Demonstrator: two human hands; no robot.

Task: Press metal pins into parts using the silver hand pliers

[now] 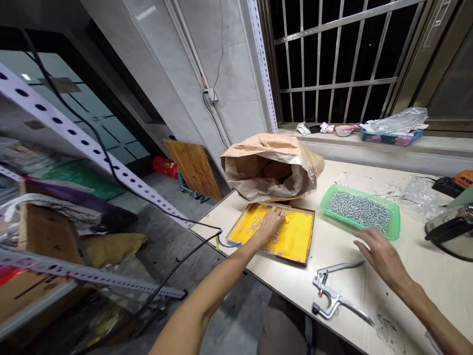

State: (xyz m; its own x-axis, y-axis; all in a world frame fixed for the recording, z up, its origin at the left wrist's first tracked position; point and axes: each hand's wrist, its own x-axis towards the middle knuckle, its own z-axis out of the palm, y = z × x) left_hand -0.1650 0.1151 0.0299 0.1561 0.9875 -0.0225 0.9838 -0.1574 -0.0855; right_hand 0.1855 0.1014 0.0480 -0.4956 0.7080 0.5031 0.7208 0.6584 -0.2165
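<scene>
Head | left fingers (278,214) in tray (297,234): grip hidden | sack (264,147): contents unclear

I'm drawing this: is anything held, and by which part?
The left hand is in the yellow tray; I can't tell whether it grips anything. The right hand holds nothing visible.

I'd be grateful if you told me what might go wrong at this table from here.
The right hand is beside the green tray; a bump might spill the small metal pieces.
The yellow-lined tray, where the left hand is, sits near the table's front edge; a push could tip it off.
The pliers-like tool lies near the right hand and might get knocked.
</scene>
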